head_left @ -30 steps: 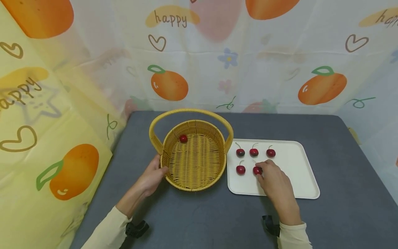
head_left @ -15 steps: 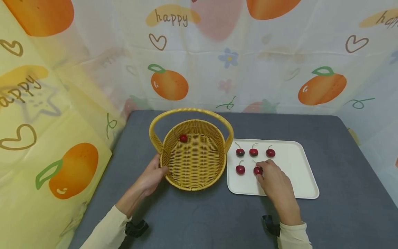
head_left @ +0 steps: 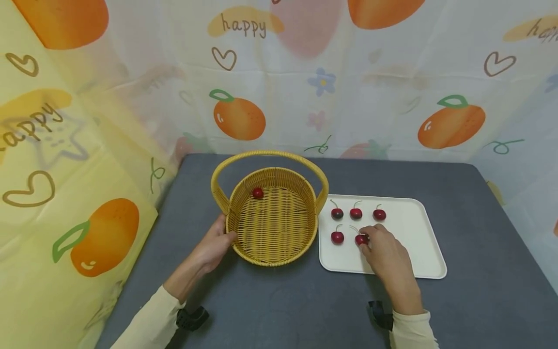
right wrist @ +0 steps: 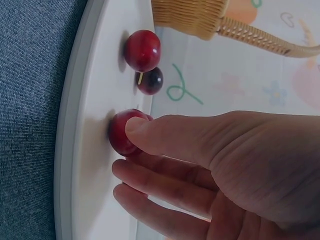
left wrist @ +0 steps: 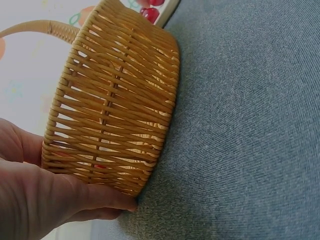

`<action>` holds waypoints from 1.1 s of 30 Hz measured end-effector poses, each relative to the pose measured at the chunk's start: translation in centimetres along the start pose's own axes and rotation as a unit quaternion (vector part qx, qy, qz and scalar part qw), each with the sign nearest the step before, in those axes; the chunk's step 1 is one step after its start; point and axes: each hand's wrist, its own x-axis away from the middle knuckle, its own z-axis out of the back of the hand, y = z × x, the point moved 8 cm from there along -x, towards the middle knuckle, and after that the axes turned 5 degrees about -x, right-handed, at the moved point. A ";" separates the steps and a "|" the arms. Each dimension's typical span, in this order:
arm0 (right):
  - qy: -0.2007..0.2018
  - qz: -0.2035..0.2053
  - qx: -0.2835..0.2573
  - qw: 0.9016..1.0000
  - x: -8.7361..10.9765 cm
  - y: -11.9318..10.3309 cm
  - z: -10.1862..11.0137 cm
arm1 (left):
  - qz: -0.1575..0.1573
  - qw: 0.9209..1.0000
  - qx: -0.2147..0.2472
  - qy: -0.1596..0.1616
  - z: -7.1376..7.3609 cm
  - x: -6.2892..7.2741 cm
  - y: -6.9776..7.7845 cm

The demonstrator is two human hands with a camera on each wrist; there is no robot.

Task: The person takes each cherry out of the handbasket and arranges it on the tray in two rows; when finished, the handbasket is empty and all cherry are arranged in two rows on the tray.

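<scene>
A yellow wicker basket (head_left: 272,264) with an arched handle stands left of centre, one red cherry (head_left: 257,193) lying inside near its back left wall. My left hand (head_left: 214,247) grips the basket's left side, thumb over the rim and fingers along the outer wall. On the white tray (head_left: 418,242), my right hand (head_left: 388,252) pinches a dark red cherry (right wrist: 122,134) between thumb and fingers; in the right wrist view it sits at the tray's surface. Beside it is another cherry (head_left: 337,237), and behind are a left cherry (head_left: 337,213), a middle cherry (head_left: 355,214) and a right cherry (head_left: 379,214).
Basket and tray stand side by side on a dark grey cloth-covered table (head_left: 287,310), the basket's handle close to the tray's left edge. A printed curtain (head_left: 375,87) hangs behind the table and along its left side.
The cherry in my right hand's pinch has tilted slightly, its stem leaning more to the left. The left hand and basket stay in place; the view has shifted a little.
</scene>
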 end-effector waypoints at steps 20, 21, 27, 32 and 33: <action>0.006 -0.008 0.020 1.000 0.1 0.1 0.0 | -0.002 1.000 0.007 0.001 0.0 -0.1 -0.2; 0.005 -0.010 0.022 1.000 0.1 0.1 0.0 | -0.003 1.000 0.009 0.002 0.0 -0.1 -0.2; 0.010 -0.007 0.023 1.000 0.2 -0.4 0.7 | -0.004 1.000 0.014 0.005 0.0 -0.2 -0.3; 0.039 0.027 0.016 0.999 0.2 -1.8 2.0 | -0.003 1.000 0.006 0.003 0.1 -0.2 -0.2; 0.043 0.033 0.015 0.998 0.2 -2.2 2.3 | -0.002 1.000 0.004 0.005 0.1 -0.2 -0.2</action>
